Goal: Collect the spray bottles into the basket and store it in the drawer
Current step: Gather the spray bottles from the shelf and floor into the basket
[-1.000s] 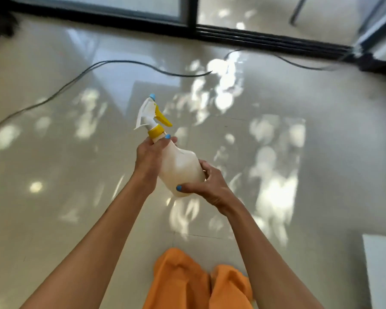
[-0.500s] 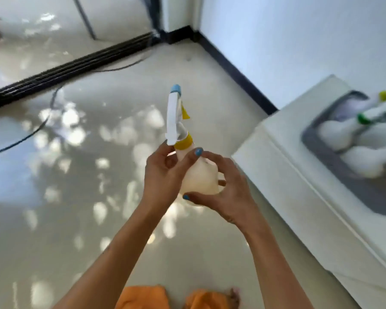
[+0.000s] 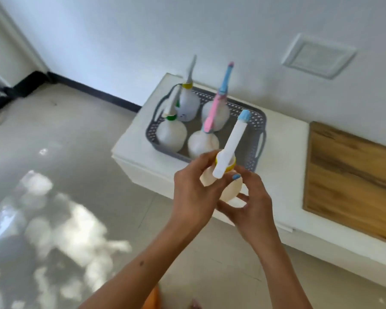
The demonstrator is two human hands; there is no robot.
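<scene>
Left hand: fingers curled round the neck and upper body of the held spray bottle, thumb across its front.
Right hand: fingers curled round the lower body of the same bottle, gripping from the right.
Held spray bottle: in the air, near the front edge of the white cabinet; yellow collar, white trigger head tilted up and right, blue nozzle tip at the far end.
Basket: grey, perforated, on the cabinet top just beyond the held bottle.
Basket contents: four spray bottles upright; green collar near left, yellow collar far left, pink head near right, blue and pink head far right.
Wooden panel: on the cabinet top, right of the basket.
Floor: glossy tile with light patches, left.
Change from 0.5 s ago: view has swung right; the basket, then at the right edge, now lies straight ahead, with the held bottle much closer to it. Grip of both hands unchanged.
</scene>
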